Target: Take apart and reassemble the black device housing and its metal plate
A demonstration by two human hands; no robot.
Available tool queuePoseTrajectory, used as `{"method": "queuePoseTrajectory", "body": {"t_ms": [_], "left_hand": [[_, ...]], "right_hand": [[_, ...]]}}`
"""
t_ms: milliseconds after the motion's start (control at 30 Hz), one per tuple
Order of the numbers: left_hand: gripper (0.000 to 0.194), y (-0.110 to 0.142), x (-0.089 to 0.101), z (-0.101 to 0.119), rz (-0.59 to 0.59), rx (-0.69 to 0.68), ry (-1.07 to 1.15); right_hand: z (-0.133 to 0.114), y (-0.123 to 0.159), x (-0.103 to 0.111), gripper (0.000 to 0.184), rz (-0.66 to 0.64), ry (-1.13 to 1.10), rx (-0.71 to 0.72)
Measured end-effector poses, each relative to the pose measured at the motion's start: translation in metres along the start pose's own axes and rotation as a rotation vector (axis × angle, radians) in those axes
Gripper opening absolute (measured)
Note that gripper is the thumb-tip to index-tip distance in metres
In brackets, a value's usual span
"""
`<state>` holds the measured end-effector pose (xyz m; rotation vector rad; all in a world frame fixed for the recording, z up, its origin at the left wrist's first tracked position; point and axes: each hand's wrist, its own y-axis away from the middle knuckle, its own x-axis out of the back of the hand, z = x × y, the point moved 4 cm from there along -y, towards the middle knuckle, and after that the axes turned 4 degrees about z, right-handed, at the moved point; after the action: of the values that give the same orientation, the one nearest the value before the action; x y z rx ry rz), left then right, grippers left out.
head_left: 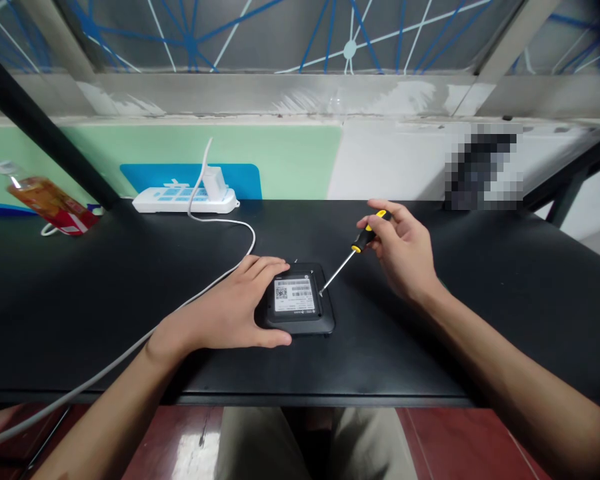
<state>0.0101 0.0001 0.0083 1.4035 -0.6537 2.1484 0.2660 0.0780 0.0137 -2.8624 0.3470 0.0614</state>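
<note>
A flat black device (pixel 325 317) with rounded corners lies on the black table, its white printed label (pixel 294 295) facing up. My left hand (pixel 243 303) grips its left side, thumb at the near edge and fingers at the far edge. Between the fingers and thumb of my right hand (pixel 403 247) is a screwdriver (pixel 364 239) with a black and yellow handle. Its metal shaft slants down to the left, and the tip meets the device just right of the label. Whether a screw sits under the tip is too small to tell.
A white power strip (pixel 150 200) with a plugged-in charger (pixel 214 183) stands against the back wall. From it a white cable (pixel 220 275) runs past my left arm. A drink bottle (pixel 50 203) is at the far left, a blurred-out dark object (pixel 483 170) at the back right.
</note>
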Motion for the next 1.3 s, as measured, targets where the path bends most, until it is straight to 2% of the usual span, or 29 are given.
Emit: {"method": "queuePoseTrajectory", "body": {"t_ms": [433,800,1067,1200,1300], "left_hand": [[0.097,0.0,0.002,0.001,-0.015,0.024,-0.001],[0.095,-0.001,0.0,0.001,-0.011,0.031,0.035],[0.095,0.0,0.002,0.001,-0.024,0.042,0.031],[0.096,0.0,0.001,0.001,-0.017,0.032,0.023],[0.096,0.0,-0.001,0.0,-0.027,0.042,0.009]], "right_hand": [[0.003,0.009,-0.007,0.023,-0.105,-0.012,-0.052],[0.007,0.012,-0.009,0.027,-0.153,0.021,-0.021],[-0.002,0.016,-0.009,0.027,-0.198,0.077,0.152],[-0.014,0.027,-0.008,0.025,-0.225,0.027,0.362],[-0.023,0.037,-0.006,0.026,-0.186,0.043,0.552]]}}
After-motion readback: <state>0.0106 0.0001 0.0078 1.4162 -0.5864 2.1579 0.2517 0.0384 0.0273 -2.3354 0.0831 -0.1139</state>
